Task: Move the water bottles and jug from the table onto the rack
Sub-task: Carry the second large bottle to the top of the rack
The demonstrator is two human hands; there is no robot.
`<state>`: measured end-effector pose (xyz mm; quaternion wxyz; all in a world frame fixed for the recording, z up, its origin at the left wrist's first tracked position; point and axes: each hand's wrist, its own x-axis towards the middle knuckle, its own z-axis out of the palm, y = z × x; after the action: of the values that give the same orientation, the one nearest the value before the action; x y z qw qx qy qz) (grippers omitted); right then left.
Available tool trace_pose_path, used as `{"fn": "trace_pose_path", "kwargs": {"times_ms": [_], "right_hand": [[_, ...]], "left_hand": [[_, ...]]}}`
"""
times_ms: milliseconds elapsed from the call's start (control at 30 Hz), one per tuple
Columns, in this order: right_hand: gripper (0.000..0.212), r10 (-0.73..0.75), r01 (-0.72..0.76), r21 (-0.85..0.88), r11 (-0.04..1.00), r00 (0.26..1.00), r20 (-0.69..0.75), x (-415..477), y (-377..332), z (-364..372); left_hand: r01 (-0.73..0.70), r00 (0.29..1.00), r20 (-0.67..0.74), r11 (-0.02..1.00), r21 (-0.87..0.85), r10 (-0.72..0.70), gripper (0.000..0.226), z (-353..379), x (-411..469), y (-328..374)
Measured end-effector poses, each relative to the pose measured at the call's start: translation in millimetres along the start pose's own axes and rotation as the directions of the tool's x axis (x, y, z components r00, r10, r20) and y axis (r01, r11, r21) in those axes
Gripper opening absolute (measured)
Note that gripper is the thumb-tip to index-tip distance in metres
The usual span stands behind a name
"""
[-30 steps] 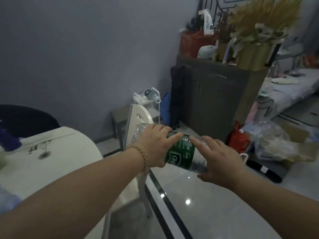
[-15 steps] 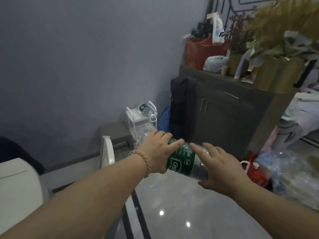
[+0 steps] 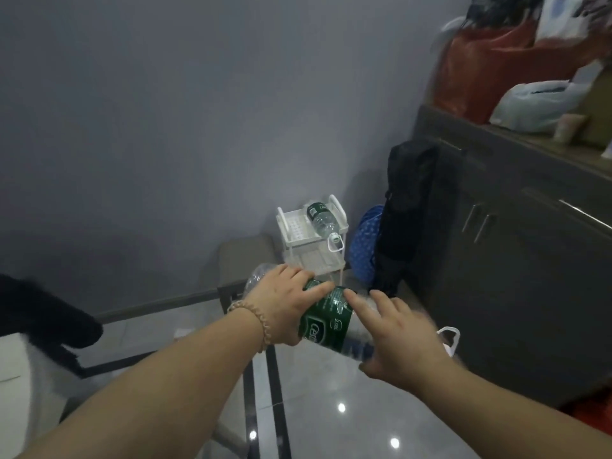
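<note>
- A large clear plastic water bottle with a dark green label (image 3: 326, 318) lies on its side in mid-air at lower centre of the frame, its base up-left, its white carry handle (image 3: 451, 339) at the right end.
- The label shows white lettering and "2.0L"; the clear wall is ribbed near the base.
- The left hand (image 3: 286, 308), a beaded bracelet (image 3: 253, 323) at its wrist, curls its fingers over the bottle's base end, gripping it.
- The right hand (image 3: 402, 339) lies over the neck end, fingers spread and resting on the plastic.
- Above centre, a white tiered plastic rack (image 3: 313, 241) stands against the grey wall (image 3: 198, 111); a second green-labelled bottle (image 3: 323, 220) lies on its top shelf.
- A dark cabinet (image 3: 516, 233) fills the right side.
</note>
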<state>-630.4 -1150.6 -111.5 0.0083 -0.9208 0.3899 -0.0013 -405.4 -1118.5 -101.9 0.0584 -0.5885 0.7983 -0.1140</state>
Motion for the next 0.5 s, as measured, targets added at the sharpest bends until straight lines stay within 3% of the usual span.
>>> {"fn": "trace_pose_path", "kwargs": {"times_ms": [267, 500], "right_hand": [[0.112, 0.046, -0.047, 0.0, 0.999, 0.996, 0.076, 147, 37, 24], [0.114, 0.053, -0.055, 0.019, 0.998, 0.993, 0.101, 259, 72, 47]], "left_hand": [[-0.045, 0.997, 0.059, 0.994, -0.1, 0.051, 0.098, 71, 111, -101], [-0.047, 0.993, 0.108, 0.996, -0.076, 0.055, 0.105, 116, 196, -174]]}}
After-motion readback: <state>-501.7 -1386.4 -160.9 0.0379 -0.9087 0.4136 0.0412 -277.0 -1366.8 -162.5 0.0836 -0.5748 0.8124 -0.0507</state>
